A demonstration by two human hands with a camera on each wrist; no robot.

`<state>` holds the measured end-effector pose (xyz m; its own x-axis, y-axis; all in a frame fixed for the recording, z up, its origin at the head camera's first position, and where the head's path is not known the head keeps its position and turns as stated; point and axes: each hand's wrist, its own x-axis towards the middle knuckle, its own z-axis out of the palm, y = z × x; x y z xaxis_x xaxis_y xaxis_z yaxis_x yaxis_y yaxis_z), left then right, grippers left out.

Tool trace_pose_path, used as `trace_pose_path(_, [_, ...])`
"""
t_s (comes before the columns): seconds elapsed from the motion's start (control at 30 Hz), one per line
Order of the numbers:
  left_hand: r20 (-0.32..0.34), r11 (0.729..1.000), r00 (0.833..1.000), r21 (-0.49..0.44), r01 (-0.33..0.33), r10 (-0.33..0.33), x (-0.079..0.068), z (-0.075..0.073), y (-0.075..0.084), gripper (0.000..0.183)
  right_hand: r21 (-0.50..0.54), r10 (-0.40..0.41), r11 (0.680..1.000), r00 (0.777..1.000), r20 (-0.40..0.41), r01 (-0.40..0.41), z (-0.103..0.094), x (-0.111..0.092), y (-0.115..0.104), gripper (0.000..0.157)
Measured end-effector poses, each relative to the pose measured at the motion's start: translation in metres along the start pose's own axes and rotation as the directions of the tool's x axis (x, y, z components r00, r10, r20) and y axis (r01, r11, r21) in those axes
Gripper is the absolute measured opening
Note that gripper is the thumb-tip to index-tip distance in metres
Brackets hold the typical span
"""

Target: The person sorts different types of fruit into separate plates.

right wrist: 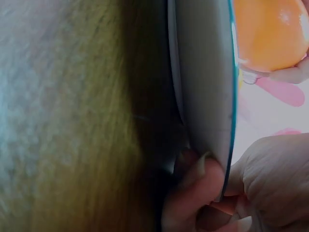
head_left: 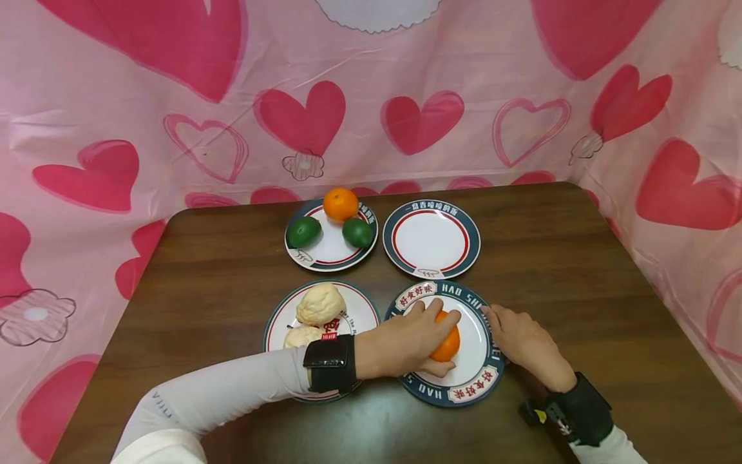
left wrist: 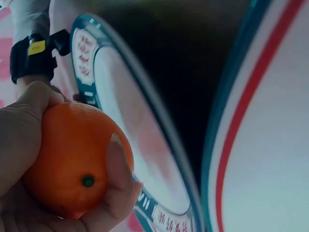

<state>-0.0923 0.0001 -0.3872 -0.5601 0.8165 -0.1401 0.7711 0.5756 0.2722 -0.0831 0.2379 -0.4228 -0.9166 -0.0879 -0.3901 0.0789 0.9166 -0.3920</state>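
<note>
Pink cloth (head_left: 362, 58) printed with hearts behind a brown wooden table (head_left: 580, 270). Nearest the fingers of the left hand (head_left: 406, 338), an orange (head_left: 447, 341), gripped from above, with fingers over its far side and thumb along its near side; in the left wrist view, wrapped on both sides, with its green stem spot bare between. Held over the white middle of a blue-rimmed plate (head_left: 472, 351); contact between fruit and plate impossible to tell. Narrow pinch of the right hand (head_left: 524, 338) on the right edge of that same plate, with fingertips (right wrist: 195, 181) against its underside, just beside the orange but apart from it. Farther out, black bands around both wrists. Under the left forearm, another plate (head_left: 365, 316) with two pale, lumpy rounds (head_left: 321, 303), one partly hidden by the arm. Farther back, side by side, a plate (head_left: 333, 248) with a second orange (head_left: 341, 205) and two dark green fruits (head_left: 357, 232), and to its right a red-ringed plate (head_left: 429, 241).
</note>
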Motion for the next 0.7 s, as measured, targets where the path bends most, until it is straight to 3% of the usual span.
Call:
trace_pose_path(0.3, [0.010, 1.000, 1.000, 0.014, -0.009, 0.008, -0.001, 0.013, 0.002, 0.060, -0.007, -0.001, 1.000, 1.000, -0.027, 0.001, 0.001, -0.002, -0.001, 0.048])
trace_pose_path(0.53, [0.003, 0.999, 0.999, 0.040, 0.037, -0.037, -0.003, 0.013, 0.004, 0.071, 0.003, -0.009, 1.000, 0.999, -0.036, 0.009, 0.002, -0.002, -0.001, 0.044])
trace_pose_path(0.6, [0.020, 0.997, 0.998, 0.038, 0.061, -0.062, -0.004, 0.009, 0.003, 0.077, 0.008, -0.012, 1.000, 0.999, -0.037, 0.012, 0.002, -0.002, -0.001, 0.044])
trace_pose_path(0.7, [0.053, 0.995, 0.994, 0.020, 0.096, -0.097, -0.005, -0.007, -0.001, 0.085, 0.013, -0.011, 1.000, 0.999, -0.033, 0.012, 0.002, -0.002, 0.000, 0.044])
